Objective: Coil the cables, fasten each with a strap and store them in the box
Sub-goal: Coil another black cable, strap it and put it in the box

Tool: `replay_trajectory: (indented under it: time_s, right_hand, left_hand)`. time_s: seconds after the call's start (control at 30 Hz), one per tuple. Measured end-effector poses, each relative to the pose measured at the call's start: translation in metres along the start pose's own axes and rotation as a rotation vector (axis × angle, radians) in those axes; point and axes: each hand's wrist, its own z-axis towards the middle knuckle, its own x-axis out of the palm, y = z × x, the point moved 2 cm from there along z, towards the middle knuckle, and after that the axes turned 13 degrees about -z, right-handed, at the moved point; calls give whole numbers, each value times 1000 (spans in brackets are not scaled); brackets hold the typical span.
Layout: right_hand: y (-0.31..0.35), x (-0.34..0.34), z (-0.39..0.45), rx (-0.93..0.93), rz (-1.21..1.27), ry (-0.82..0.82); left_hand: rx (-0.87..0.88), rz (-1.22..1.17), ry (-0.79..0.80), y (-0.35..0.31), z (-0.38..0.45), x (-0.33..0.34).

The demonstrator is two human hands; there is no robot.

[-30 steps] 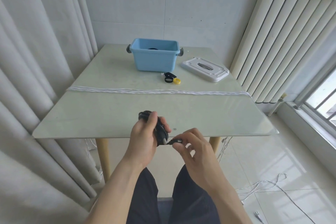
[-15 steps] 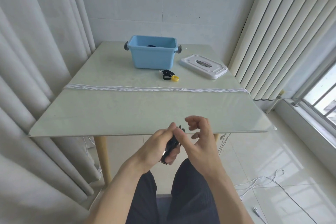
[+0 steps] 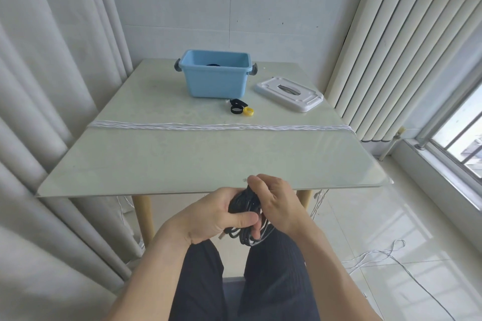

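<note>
Black coiled cable [image 3: 243, 207] sits bunched between both hands just below the near edge of the pale green glass-topped table [image 3: 182, 161], above the person's lap. The left hand [image 3: 216, 216] clasps the bundle from the left, thumb laid across its front. The right hand [image 3: 277, 204] grips it from the right, fingers curled over the top of the loops. Loose loops hang out beneath the hands.

At the far side of the table stands the open light blue plastic box [image 3: 216, 78] with something dark inside. Its white lid [image 3: 289, 94] lies to the right. Just in front of the box lie a black strap [image 3: 236, 106] and a small yellow strap roll [image 3: 248, 111], touching. A white cable [image 3: 221, 127] stretches across the table from side to side.
</note>
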Motion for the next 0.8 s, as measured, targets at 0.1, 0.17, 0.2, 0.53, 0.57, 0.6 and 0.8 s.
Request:
replay_trajectory:
  time_s: [0.1,0.17,0.2,0.53,0.57,0.6,0.8]
  right_hand:
    - [-5,3,1,65,-27,-27]
    - [-7,4,3,106,-5,-84]
    - [-6,4,3,131,14,-112]
    - [-2,-19,15,300,540,42]
    - [-3,-19,18,326,500,26]
    - [-3,-17,20,340,452,9]
    - [10,-16,40,285,458,-14]
  left_hand:
    - [-31,108,-145,-1,2,2]
    - [-16,201,-311,-4,4,2]
    - [-3,220,-397,-5,6,2]
    - [-103,607,-458,-3,31,-4]
    - [-136,648,-415,-1,33,-5]
    - [-137,629,-365,-3,34,-6]
    - [-54,115,-185,-24,36,-25]
